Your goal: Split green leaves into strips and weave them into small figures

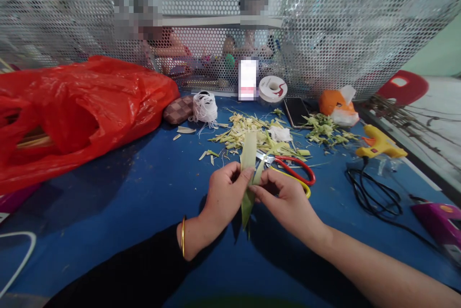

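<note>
Between my two hands, above the blue table, is a pale green leaf strip (pixel 248 152), broad at the top and tapering to a darker green pointed end below. My left hand (pixel 225 190) pinches it between thumb and fingers from the left. With thumb and fingertips, my right hand (pixel 284 197) grips a narrower leaf strip (pixel 260 171) beside it. Whether the two strips are joined is hidden by my fingers. Just behind my right hand lie scissors with red and yellow handles (pixel 297 168), their blades partly covered by the leaves.
Leaf scraps (pixel 237 130) are heaped behind my hands. A red plastic bag (pixel 90 116) fills the left; white string (pixel 205 108), a ribbon spool (pixel 272 89) and a phone (pixel 296 112) lie farther back. Right, a yellow glue gun (pixel 382 142) trails a black cord (pixel 374 195). Behind stands a perforated panel (pixel 324 43).
</note>
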The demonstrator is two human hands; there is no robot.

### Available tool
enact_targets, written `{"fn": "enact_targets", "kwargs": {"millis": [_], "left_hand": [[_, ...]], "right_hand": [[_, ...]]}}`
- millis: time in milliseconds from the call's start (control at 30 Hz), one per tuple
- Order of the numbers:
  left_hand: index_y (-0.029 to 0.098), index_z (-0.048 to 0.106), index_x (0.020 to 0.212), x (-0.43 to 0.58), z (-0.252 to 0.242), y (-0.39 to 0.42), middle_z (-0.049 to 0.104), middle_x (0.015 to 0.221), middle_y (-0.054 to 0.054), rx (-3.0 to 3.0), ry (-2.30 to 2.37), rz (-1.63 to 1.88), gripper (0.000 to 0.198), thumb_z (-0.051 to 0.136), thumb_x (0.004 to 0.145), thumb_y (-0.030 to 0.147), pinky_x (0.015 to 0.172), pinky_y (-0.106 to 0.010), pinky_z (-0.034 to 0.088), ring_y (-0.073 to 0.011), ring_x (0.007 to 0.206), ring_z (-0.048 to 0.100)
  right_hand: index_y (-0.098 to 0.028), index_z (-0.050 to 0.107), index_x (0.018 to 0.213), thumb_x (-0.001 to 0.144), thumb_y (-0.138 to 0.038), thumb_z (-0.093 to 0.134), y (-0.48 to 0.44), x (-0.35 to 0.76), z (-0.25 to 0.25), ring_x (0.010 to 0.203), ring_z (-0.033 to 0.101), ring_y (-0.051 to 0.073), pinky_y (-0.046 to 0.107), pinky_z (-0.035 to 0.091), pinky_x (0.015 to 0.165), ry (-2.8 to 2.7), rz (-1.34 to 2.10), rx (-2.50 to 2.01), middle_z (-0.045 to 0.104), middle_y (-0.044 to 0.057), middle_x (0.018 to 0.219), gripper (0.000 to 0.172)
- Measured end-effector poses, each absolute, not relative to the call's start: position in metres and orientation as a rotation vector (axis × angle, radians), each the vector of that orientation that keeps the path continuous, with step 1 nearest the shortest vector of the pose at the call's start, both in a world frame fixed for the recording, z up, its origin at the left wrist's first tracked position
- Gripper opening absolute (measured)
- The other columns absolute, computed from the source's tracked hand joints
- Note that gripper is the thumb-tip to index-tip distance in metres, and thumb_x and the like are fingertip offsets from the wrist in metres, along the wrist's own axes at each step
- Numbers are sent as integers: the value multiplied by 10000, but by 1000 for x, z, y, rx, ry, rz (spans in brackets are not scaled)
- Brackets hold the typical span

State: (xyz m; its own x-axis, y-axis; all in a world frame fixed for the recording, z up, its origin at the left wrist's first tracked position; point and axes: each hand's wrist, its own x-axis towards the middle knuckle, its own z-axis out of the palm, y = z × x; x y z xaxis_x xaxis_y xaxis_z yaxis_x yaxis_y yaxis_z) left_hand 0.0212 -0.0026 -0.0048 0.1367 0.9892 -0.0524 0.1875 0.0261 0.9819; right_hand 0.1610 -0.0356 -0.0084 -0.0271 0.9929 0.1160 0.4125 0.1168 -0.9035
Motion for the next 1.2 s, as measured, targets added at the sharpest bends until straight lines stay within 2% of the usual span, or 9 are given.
{"fn": "enact_targets", "kwargs": {"millis": [233, 333, 433, 567, 767, 1033, 1200], "left_hand": [[172, 548, 630, 22, -7, -3, 508, 538, 31, 1305, 1189, 868, 341, 592, 789, 470, 464, -223, 322, -102, 487, 407], [181, 519, 603, 22, -6, -4, 469, 518, 39, 1321, 1200, 864, 337, 572, 797, 452, 466, -222, 309, -105, 494, 398], [183, 494, 582, 22, -6, -4, 422, 527, 51, 1340, 1225, 878, 346, 580, 788, 447, 467, -217, 290, -97, 503, 358], [179, 494, 585, 21, -7, -2, 406, 552, 53, 1362, 1243, 889, 362, 585, 786, 466, 472, -216, 276, -96, 522, 335], [177, 519, 598, 20, -8, -1, 432, 546, 47, 1398, 1280, 921, 351, 586, 792, 461, 477, -219, 298, -103, 523, 375], [186, 510, 595, 21, -6, -4, 444, 491, 51, 1355, 1225, 880, 328, 581, 811, 422, 444, -215, 296, -93, 458, 370], [185, 496, 588, 21, -6, -2, 407, 514, 59, 1334, 1220, 891, 331, 591, 791, 429, 443, -208, 285, -87, 473, 342]], "right_hand": [[-198, 513, 629, 829, -268, 565, -34, 163, -8, 545, 507, 122, 246, 409, 514, -1512, 844, -1432, 558, -19, 575, 218], [-200, 524, 640, 840, -241, 570, -36, 164, -7, 549, 500, 123, 253, 405, 527, -1602, 658, -1410, 546, -20, 589, 209], [-198, 586, 705, 868, -204, 555, -40, 165, -5, 620, 548, 140, 272, 434, 599, -1742, 490, -1312, 603, 10, 677, 165], [-202, 610, 780, 867, -215, 562, -41, 164, -5, 636, 562, 145, 266, 449, 591, -1718, 574, -1282, 630, 20, 723, 100], [-198, 539, 647, 803, -263, 606, -36, 161, -11, 538, 512, 124, 246, 414, 510, -1563, 859, -1442, 569, -16, 585, 182], [-196, 516, 633, 851, -290, 550, -33, 162, -8, 539, 491, 122, 253, 394, 513, -1566, 827, -1457, 544, -16, 573, 240], [-199, 518, 653, 867, -223, 556, -39, 164, -5, 552, 501, 125, 257, 384, 539, -1734, 493, -1362, 556, -12, 592, 218]]}}
